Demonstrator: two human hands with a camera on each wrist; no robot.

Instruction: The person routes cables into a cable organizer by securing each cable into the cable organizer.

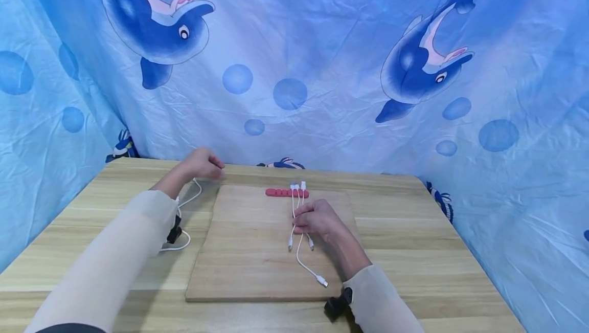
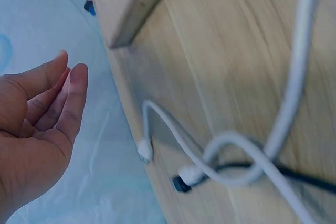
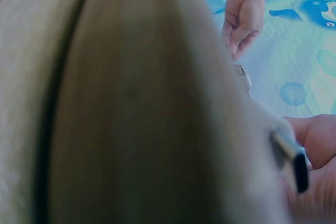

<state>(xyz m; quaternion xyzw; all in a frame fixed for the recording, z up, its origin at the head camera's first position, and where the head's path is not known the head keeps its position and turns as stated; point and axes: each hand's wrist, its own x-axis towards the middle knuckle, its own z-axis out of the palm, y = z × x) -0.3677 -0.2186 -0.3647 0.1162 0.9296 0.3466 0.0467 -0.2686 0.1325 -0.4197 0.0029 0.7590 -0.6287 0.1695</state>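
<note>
My left hand is raised over the back left of the table, left of the wooden board. Its fingers are loosely bent, and in the left wrist view nothing shows between the thumb and fingertips. On the board's far side lies a red cable holder with a row of slots. Several white charging cables run from its right end toward me, USB plugs at the far end. My right hand pinches at least one cable just in front of the holder; its fingers hide part of them.
Left of the board lie more white cables and a black cable on the wooden table. A blue dolphin-print curtain hangs behind and at both sides. A dark wrist device sits near the board's front right corner.
</note>
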